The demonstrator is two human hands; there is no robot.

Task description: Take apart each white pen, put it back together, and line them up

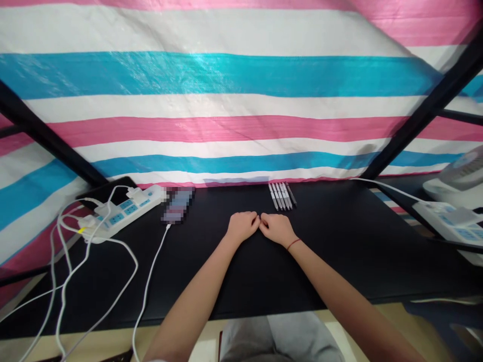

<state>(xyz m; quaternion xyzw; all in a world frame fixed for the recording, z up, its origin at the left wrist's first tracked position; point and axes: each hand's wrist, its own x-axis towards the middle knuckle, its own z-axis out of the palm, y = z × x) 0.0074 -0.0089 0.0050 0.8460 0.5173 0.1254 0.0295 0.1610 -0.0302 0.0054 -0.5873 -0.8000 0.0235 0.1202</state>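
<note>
My left hand (243, 226) and my right hand (277, 228) meet at the fingertips over the middle of the black table (264, 281). Both are closed, fingers curled inward. A tiny dark spot shows where they meet, too small to name, and whatever the fingers hold is hidden. Just beyond my right hand lies a row of several pens (281, 196), side by side, most with white or clear barrels and a darker one at the right end. A thin red string bracelet (293, 244) circles my right wrist.
Left of my hands lies a phone (177, 206), blurred out, with a white cable (151, 276) plugged in. A white power strip (124, 213) with tangled cords fills the left side. Another power strip (453, 221) is at far right. Striped plastic sheeting (226, 75) hangs behind black frame bars (422, 110).
</note>
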